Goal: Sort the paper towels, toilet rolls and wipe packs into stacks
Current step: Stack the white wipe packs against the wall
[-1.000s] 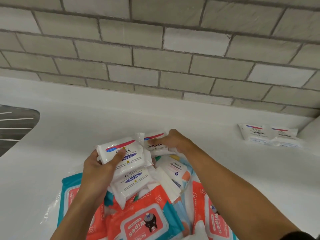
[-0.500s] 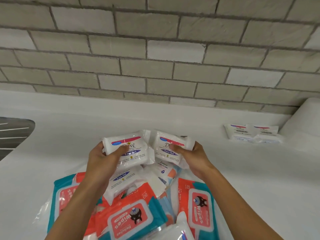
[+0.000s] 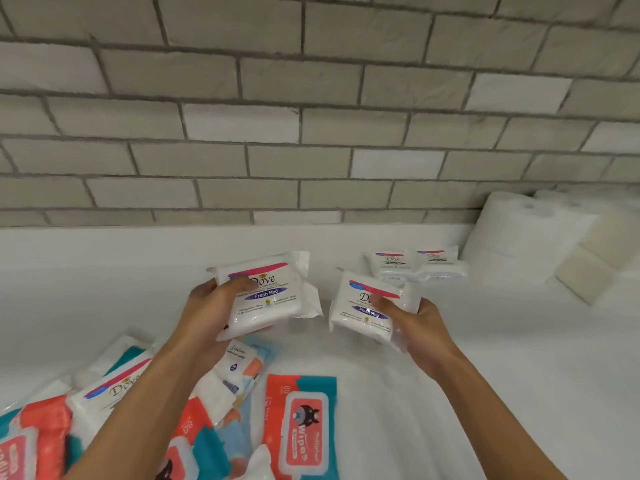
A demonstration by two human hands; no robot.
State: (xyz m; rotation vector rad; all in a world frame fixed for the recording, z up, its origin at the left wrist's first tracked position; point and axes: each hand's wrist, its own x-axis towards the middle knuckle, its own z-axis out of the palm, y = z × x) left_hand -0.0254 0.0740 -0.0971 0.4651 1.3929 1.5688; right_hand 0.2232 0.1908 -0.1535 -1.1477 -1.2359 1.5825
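Note:
My left hand (image 3: pixel 211 313) grips a white Dove wipe pack (image 3: pixel 273 292) held above the white counter. My right hand (image 3: pixel 415 327) grips a second white Dove wipe pack (image 3: pixel 360 306), thumb across its label. Behind it, two small Dove packs (image 3: pixel 415 266) lie side by side near the wall. A loose pile of wipe packs lies at the lower left: another Dove pack (image 3: pixel 114 393), a small white and blue pack (image 3: pixel 239 362) and big red and teal packs (image 3: pixel 301 424). White paper rolls (image 3: pixel 540 233) stand at the far right against the wall.
The white counter (image 3: pixel 485 393) runs to a low white ledge under a grey brick wall (image 3: pixel 311 116). A folded white pad (image 3: pixel 585 271) lies in front of the rolls.
Both hands have carried their Dove packs away from the pile to the right, toward the two packs near the wall. The view has swung right, bringing the paper rolls into sight.

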